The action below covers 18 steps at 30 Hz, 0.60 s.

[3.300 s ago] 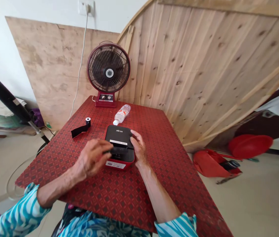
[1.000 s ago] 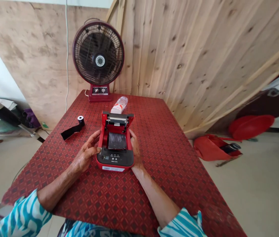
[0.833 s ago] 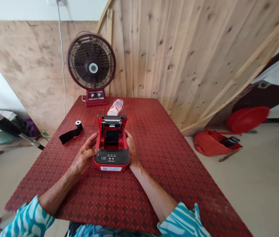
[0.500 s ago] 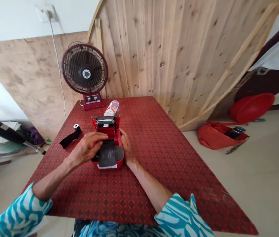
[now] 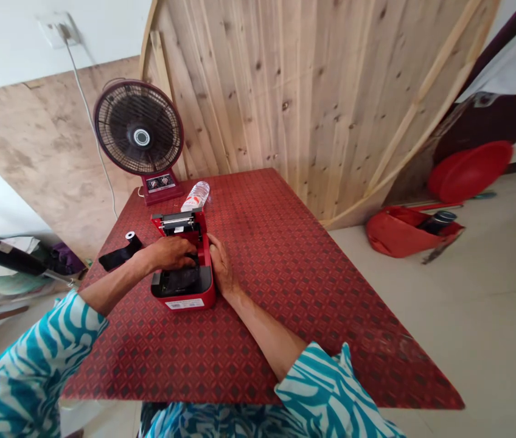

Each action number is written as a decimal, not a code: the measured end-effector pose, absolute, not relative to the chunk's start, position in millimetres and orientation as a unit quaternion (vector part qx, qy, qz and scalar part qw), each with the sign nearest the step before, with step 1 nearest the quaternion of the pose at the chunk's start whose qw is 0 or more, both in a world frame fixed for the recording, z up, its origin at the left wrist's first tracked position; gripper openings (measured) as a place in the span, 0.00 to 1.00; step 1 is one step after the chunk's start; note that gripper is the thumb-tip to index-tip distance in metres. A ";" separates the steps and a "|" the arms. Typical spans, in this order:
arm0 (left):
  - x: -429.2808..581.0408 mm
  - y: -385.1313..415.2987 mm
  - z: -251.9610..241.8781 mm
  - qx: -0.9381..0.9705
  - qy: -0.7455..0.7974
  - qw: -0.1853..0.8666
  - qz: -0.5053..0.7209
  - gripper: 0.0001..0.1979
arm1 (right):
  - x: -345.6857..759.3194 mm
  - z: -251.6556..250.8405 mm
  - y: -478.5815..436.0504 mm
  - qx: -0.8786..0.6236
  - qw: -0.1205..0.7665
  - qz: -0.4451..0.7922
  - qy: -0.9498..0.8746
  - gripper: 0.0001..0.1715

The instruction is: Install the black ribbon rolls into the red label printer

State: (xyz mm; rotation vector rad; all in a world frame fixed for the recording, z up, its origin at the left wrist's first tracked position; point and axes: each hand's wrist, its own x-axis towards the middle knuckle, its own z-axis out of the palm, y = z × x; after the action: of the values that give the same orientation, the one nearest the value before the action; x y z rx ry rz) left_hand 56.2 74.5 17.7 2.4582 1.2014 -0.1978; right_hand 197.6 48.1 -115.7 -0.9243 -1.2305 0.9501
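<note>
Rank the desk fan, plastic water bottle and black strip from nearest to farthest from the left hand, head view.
From the left hand:
1. black strip, to its left on the tablecloth
2. plastic water bottle, lying beyond it, behind the open lid
3. desk fan, at the table's far edge

A dark red desk fan (image 5: 138,137) is standing at the far edge of the red patterned surface (image 5: 313,316), with a plastic water bottle (image 5: 196,196) lying just beside its base. A white cord (image 5: 88,140) is running down the wall from a socket (image 5: 57,29). Behind the fan, a plank wall (image 5: 285,103) is leaning at a slant. Off to the right, a red basin (image 5: 470,171) is sitting on the floor near a crumpled red bag (image 5: 399,231).
</note>
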 end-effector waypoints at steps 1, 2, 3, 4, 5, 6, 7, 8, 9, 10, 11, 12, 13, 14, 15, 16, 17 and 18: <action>57.5 74.1 17.6 0.877 0.433 0.194 -0.071 0.05 | 197.5 -115.0 47.9 -0.402 0.618 0.415 -0.534 0.29; 58.3 73.8 16.8 0.876 0.438 0.190 -0.070 0.05 | 197.5 -114.4 47.8 -0.402 0.617 0.416 -0.533 0.29; 58.6 73.7 15.5 0.875 0.443 0.184 -0.070 0.06 | 197.4 -114.1 47.7 -0.402 0.617 0.418 -0.531 0.29; 58.4 73.9 13.7 0.873 0.448 0.177 -0.071 0.06 | 197.5 -113.9 47.6 -0.402 0.617 0.419 -0.531 0.29; 57.9 74.3 11.7 0.872 0.453 0.170 -0.073 0.07 | 197.6 -114.0 47.6 -0.402 0.617 0.420 -0.530 0.29; 57.2 74.7 9.6 0.871 0.458 0.162 -0.074 0.07 | 197.7 -114.4 47.6 -0.402 0.617 0.421 -0.530 0.29; 56.4 75.1 7.5 0.870 0.461 0.157 -0.073 0.07 | 198.0 -115.0 47.7 -0.401 0.617 0.420 -0.531 0.28; 55.5 75.1 5.6 0.870 0.463 0.156 -0.067 0.08 | 198.2 -115.8 47.8 -0.401 0.618 0.417 -0.532 0.28; 54.7 74.7 4.1 0.869 0.465 0.157 -0.056 0.09 | 198.5 -116.8 48.0 -0.400 0.619 0.415 -0.533 0.27; 53.8 73.7 2.9 0.868 0.468 0.159 -0.042 0.10 | 198.8 -117.9 48.2 -0.400 0.619 0.413 -0.535 0.27; 53.1 72.2 2.1 0.867 0.471 0.162 -0.026 0.11 | 199.1 -119.0 48.4 -0.400 0.619 0.412 -0.536 0.27; 52.4 70.2 1.7 0.865 0.474 0.165 -0.014 0.12 | 199.5 -120.2 48.6 -0.399 0.619 0.412 -0.536 0.27; 51.8 67.8 1.5 0.862 0.479 0.166 -0.003 0.13 | 199.8 -121.2 48.7 -0.398 0.619 0.414 -0.536 0.27; 51.2 65.4 1.4 0.858 0.485 0.168 0.005 0.13 | 200.2 -122.0 48.7 -0.399 0.619 0.416 -0.533 0.27; 50.6 63.0 1.3 0.854 0.490 0.173 0.015 0.13 | 200.6 -122.6 48.6 -0.400 0.618 0.420 -0.531 0.27; 49.9 60.9 0.9 0.851 0.493 0.180 0.027 0.13 | 201.1 -123.0 48.6 -0.404 0.616 0.423 -0.528 0.27; 49.3 59.3 0.2 0.847 0.495 0.189 0.043 0.13 | 201.6 -123.2 48.4 -0.408 0.613 0.427 -0.525 0.26; 48.7 58.1 -0.8 0.844 0.495 0.198 0.061 0.13 | 202.1 -123.2 48.3 -0.411 0.609 0.431 -0.524 0.26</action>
State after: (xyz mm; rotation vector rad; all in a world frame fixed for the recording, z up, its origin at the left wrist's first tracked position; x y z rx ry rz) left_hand 48.7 58.1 -0.8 2.3623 1.3844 0.1695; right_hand 202.1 48.3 -123.2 -0.9498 -1.2091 0.9949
